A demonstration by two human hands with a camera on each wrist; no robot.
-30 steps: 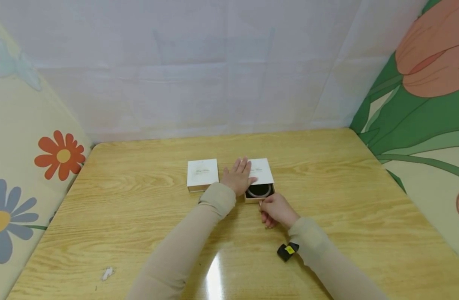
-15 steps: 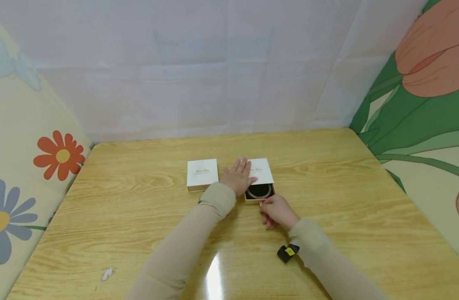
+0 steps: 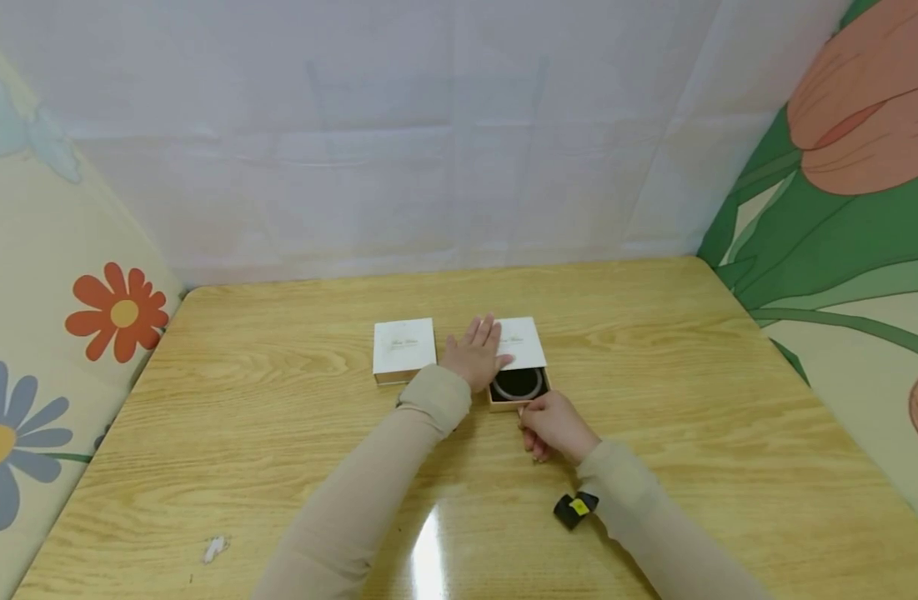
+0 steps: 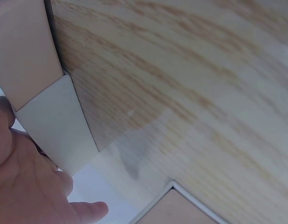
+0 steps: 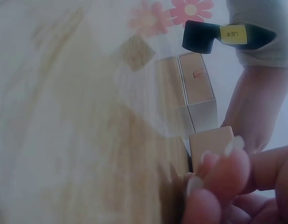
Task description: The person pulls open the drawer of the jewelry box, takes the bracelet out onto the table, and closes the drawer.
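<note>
My left hand lies with straight fingers on the white sleeve of the right-hand slide-out jewellery box. The box's tan drawer sticks out toward me, and a pale ring-shaped bracelet rests on its black lining. My right hand pinches at the middle of the drawer's front, where a small pink tab shows at the fingertips. In the left wrist view, the drawer's side extends beyond the sleeve. Curled fingers partly hide the drawer front in the right wrist view.
A second white box, its drawer pushed in, stands left of my left hand. Its small pull tab shows in the right wrist view. A white scrap lies at the table's front left. A pale wall rises behind the table.
The drawer has slid slightly farther out toward me, with my right hand at its front. My left hand stays in place on the sleeve.
</note>
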